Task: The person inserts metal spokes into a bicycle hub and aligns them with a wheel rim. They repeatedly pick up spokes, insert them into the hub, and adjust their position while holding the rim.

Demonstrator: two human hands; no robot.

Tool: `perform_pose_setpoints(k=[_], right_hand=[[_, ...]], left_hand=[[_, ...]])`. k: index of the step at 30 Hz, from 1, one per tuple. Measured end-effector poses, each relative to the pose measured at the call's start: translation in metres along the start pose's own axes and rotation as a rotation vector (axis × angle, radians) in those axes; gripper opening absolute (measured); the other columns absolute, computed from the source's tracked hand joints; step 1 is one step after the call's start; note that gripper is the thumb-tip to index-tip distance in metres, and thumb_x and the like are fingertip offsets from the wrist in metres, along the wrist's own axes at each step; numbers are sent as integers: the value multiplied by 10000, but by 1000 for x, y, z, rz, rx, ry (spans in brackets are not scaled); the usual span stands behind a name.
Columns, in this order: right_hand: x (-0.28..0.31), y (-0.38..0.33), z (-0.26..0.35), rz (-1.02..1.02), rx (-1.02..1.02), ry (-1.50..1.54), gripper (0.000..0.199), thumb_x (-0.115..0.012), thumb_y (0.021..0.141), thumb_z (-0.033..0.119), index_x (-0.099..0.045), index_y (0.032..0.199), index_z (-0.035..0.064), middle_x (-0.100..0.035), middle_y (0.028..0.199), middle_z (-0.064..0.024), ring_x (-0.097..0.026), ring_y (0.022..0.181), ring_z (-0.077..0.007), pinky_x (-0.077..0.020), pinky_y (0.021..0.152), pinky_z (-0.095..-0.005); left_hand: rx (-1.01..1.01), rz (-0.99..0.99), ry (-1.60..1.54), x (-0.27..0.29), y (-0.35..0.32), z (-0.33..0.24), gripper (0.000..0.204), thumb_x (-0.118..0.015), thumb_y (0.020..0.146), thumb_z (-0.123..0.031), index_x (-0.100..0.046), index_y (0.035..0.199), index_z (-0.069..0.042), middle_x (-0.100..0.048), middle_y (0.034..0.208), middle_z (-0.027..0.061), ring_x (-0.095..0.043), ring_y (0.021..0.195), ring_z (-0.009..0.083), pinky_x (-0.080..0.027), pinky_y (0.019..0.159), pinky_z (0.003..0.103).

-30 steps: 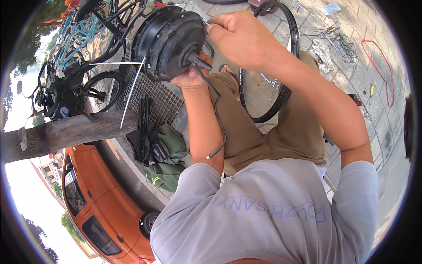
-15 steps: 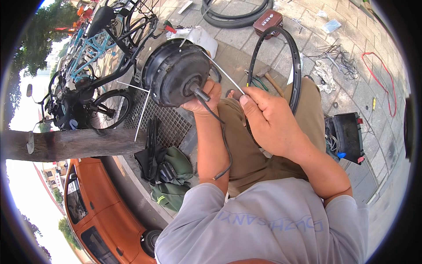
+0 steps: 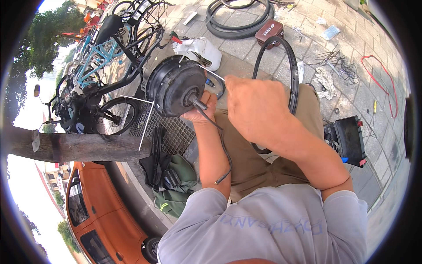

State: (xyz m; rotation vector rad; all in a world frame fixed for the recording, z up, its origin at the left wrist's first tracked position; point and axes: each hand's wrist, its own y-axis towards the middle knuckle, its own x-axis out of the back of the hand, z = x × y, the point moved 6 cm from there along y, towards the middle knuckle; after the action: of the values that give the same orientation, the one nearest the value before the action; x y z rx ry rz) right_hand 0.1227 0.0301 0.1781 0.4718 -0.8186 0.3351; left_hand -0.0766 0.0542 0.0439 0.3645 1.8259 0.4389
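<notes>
Paved ground carries stacked black tyres (image 3: 239, 17), a white plastic jug (image 3: 203, 50), a red cable (image 3: 387, 86) and a black battery box (image 3: 349, 138). Parked bicycles (image 3: 110, 57) stand left; orange car (image 3: 94, 211) below.

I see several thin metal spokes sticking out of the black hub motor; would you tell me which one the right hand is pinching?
The right hand pinches the spoke running from the hub motor rightward toward its fingers; the two other spokes jut from the hub's lower left, untouched.
</notes>
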Motion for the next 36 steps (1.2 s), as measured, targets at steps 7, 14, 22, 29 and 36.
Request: perform_pose_setpoints(k=[7,14,22,29,36], right_hand=[[-31,-22,-1,-29,-92,92,386,-649,908,121,-650,1238,-78,-730,837,-165,-738,689,-326,-574,620,-422],[-31,-1,12,-149,40,-8,397,-637,901,107,-632,1251,-82,-715,825,-174,-721,672,-376,-573,632,-458],[-45,61,-13,-359,-92,631,407,-593,924,97,-639,1283,-88,-718,1025,-172,-700,1036,-298,-539,906,-392],[-63,108,-92,5,-353,943,378,-673,985,302,-762,1177,-12,-731,1035,-50,-641,1028,-143,-475,946,-313],[-66,174,-77,466,-285,696,274,-759,897,362,-790,893,90,-629,792,14,-487,736,-122,-392,703,-304]], left_hand=[[-42,-30,27,8,-9,-1,978,-840,736,-567,-497,1549,-146,-454,1605,142,-653,830,197,-517,713,396],[-94,-74,65,14,-8,-4,919,-817,774,-567,-524,1531,-135,-532,1552,156,-676,931,236,-553,764,440],[-147,-229,114,-1,-1,8,811,-719,887,-554,-516,1527,-98,-613,1441,180,-693,894,251,-567,635,428],[120,52,-194,-5,-3,23,931,-722,897,-496,-311,1650,-135,-298,1625,311,-544,604,149,-463,640,375],[125,-27,-185,-1,4,27,957,-740,882,-483,-295,1647,-121,-315,1588,297,-560,606,152,-420,600,332]])
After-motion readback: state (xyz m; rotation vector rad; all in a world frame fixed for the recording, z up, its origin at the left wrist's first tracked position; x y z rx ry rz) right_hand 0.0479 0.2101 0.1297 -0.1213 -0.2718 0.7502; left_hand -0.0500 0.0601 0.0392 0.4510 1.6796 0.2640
